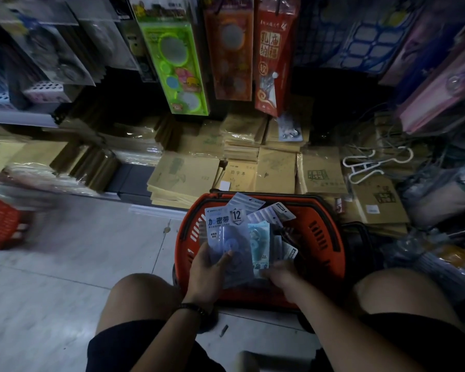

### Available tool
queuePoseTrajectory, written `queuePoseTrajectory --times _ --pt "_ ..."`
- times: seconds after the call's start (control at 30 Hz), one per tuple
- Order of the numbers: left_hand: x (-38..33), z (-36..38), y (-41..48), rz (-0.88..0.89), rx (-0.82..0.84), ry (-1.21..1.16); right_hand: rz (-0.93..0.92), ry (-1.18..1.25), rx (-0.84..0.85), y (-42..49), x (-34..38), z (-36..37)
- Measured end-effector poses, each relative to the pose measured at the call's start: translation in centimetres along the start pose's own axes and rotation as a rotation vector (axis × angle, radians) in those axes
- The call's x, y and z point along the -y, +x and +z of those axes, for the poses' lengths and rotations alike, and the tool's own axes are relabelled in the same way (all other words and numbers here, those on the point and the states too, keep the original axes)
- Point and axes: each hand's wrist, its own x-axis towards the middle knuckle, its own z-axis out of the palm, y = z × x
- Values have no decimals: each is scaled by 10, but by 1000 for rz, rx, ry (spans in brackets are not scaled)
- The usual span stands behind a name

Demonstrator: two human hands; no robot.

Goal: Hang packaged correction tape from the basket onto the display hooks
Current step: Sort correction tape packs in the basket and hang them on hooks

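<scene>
A red plastic basket (pixel 325 232) sits on the floor between my knees, holding several packaged correction tapes. My left hand (pixel 208 272) grips a blue-and-white correction tape pack (pixel 226 229) upright over the basket, thumb across its front. My right hand (pixel 282 275) holds the lower edge of a teal correction tape pack (pixel 259 240) right beside it. More packs (pixel 269 210) lie loose behind these. Hanging packages on display hooks (pixel 177 55) fill the wall above; the hooks themselves are hidden.
Stacks of brown exercise books (pixel 277 167) line the low shelf behind the basket. A second red basket (pixel 0 224) stands at the far left. White hangers (pixel 373 165) and tangled wires lie at the right. Pale tiled floor (pixel 78 264) spreads to the left.
</scene>
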Motion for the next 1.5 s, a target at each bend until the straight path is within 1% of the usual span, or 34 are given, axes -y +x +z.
queuePoseTrajectory --times 0.07,0.13,0.2,0.3,0.37,0.43,0.53,0.63,0.73,0.9,1.0,1.1,1.2,1.27,1.33,1.4,1.43,1.5 --pt "-2 -1 0 9 -9 -6 -63 22 -61 -4 6 -1" --pt "-5 -2 -1 11 -15 -30 -163 21 -142 -15 18 -4" --pt "-7 -2 -3 13 -29 -60 -265 -33 -213 -26 29 -10" --pt "-11 -3 -8 29 -51 -107 -437 -109 -264 -47 48 -24" --pt "-15 -4 -12 44 -58 -130 -570 -139 -347 -67 61 -40" --pt "-24 -5 -15 56 -63 -137 -695 -120 -423 -94 73 -60" --pt "-45 -10 -20 118 -97 -96 -843 -84 -492 -136 90 -88" --pt "-69 -15 -21 237 -113 -51 -930 -117 -485 -178 109 -116" --pt "-99 -10 -33 304 -18 -31 -998 -271 -416 -216 137 -138" --pt "-155 21 -77 312 291 -27 -1065 -433 -350 -260 189 -156" --pt "-178 37 -97 286 408 -85 -1084 -522 -404 -279 212 -163" --pt "-199 48 -111 293 482 -132 -1109 -631 -485 -303 231 -175" --pt "-221 58 -120 339 520 -152 -1124 -738 -566 -330 250 -187" --pt "-240 67 -129 363 501 -202 -1191 -657 -622 -342 260 -196" --pt "-262 77 -137 395 424 -269 -1279 -581 -797 -352 262 -204" --pt "-290 84 -143 418 358 -332 -1335 -577 -988 -369 256 -206" --pt "-305 87 -146 434 341 -354 -1330 -592 -1009 -377 251 -205" --pt "-335 93 -150 480 315 -370 -1244 -615 -971 -392 244 -205"
